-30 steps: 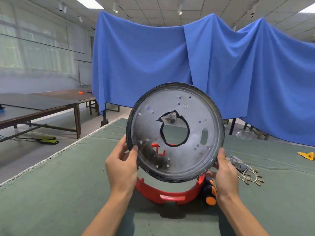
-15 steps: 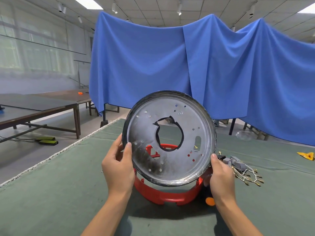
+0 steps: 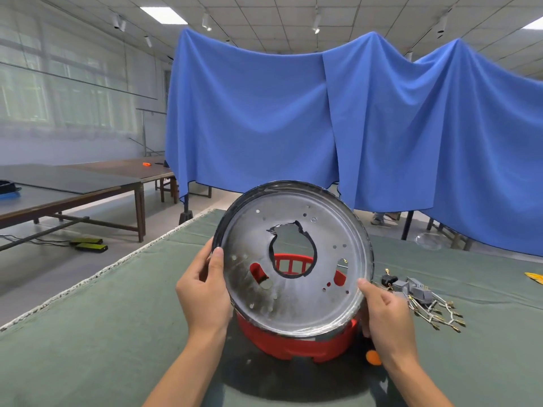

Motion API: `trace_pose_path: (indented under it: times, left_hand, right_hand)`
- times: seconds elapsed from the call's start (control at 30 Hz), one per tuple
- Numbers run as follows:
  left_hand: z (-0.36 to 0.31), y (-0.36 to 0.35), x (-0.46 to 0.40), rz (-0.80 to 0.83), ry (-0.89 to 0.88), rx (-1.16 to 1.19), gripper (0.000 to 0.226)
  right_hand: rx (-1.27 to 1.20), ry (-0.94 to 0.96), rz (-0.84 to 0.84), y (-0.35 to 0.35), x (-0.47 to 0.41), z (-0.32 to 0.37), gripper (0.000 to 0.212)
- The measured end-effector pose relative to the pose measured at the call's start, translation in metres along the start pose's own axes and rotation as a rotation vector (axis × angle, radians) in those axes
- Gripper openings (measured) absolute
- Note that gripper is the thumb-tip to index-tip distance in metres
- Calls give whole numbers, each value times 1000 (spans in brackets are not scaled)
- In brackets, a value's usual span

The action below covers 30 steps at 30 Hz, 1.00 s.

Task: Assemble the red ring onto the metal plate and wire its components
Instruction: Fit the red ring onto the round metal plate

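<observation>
I hold a round metal plate (image 3: pixel 296 304) tilted toward me, just above the red ring (image 3: pixel 296 345). The plate has a ragged central hole and several small drilled holes. My left hand (image 3: pixel 202 292) grips its left rim, thumb on the face. My right hand (image 3: pixel 382 312) grips the lower right rim. The red plastic ring stands on the green table cover under the plate; its far wall shows through the central hole. A bundle of wires with grey connectors and brass terminals (image 3: pixel 426 304) lies on the cover to the right.
An orange knob or cap (image 3: pixel 372 357) peeks out beside my right wrist. The green table cover (image 3: pixel 117 318) has its left edge running diagonally. A yellow item (image 3: pixel 534 277) lies at far right. Blue cloth (image 3: pixel 323 127) hangs behind; brown tables (image 3: pixel 88 186) stand left.
The plate has come down from in front of me toward the red ring and tilted flatter. Both hands kept their grip on its rim.
</observation>
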<state>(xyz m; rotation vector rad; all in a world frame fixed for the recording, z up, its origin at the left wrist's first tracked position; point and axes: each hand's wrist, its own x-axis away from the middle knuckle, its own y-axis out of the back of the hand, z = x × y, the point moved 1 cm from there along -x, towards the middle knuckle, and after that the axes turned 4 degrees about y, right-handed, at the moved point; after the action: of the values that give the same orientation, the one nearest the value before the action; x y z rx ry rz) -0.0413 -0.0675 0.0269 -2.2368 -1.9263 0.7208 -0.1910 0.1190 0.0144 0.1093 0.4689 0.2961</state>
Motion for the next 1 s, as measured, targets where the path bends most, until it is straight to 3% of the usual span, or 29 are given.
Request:
trace_pose_path:
  times: [0.07, 0.2, 0.37, 0.5, 0.67, 1.0]
  left_hand:
    - [0, -1, 0, -5, 30, 8, 28]
    - [2, -2, -1, 36, 76, -3, 27]
    - [4, -2, 0, 99, 140, -29, 22]
    - [6, -2, -1, 196, 192, -94, 18]
    - [10, -2, 2, 308, 219, -292, 40]
    - [19, -4, -1, 294, 301, -311, 38]
  right_hand:
    - [81, 49, -58, 1, -1, 1, 48]
    - [98, 43, -130, 4, -2, 4, 4]
    - [57, -11, -159, 5, -3, 4, 17]
    - [95, -56, -171, 6, -5, 0, 4]
    - [203, -107, -184, 9, -8, -2, 17]
    - [452, -217, -35, 14, -14, -6, 11]
